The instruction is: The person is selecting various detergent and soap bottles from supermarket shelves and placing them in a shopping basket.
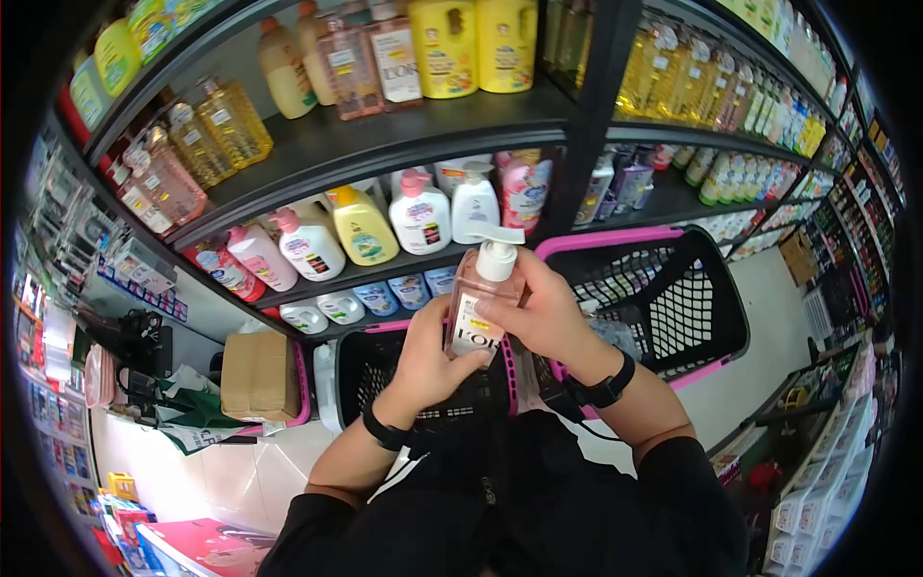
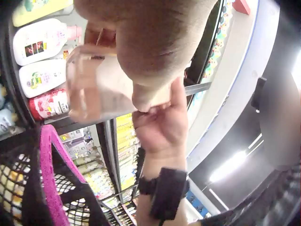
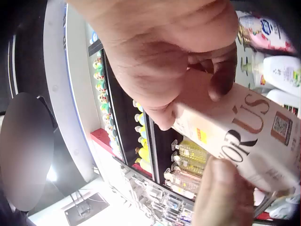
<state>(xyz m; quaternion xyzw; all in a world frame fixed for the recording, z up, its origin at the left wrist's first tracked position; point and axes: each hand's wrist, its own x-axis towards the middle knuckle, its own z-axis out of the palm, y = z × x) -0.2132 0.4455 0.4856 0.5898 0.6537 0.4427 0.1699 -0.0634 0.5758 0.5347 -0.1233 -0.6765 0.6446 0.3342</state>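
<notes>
A clear pink pump bottle (image 1: 463, 289) with a white pump head and a white label stands upright between both hands in the head view. My left hand (image 1: 424, 348) grips its lower left side, thumb across the front near the base. From the right, my right hand (image 1: 548, 310) holds the upper body, its thumb lying on the label. The right wrist view shows the label (image 3: 244, 132) up close, with large dark letters and a square code. In the left wrist view the bottle's base (image 2: 84, 89) sticks out beyond the left hand (image 2: 150, 47).
Behind the bottle, a black shelf (image 1: 404, 144) carries rows of pump bottles, including a yellow one (image 1: 363, 227). Black baskets with pink rims (image 1: 663, 236) stand below, to the right and in front. A cardboard box (image 1: 260, 377) sits at the left.
</notes>
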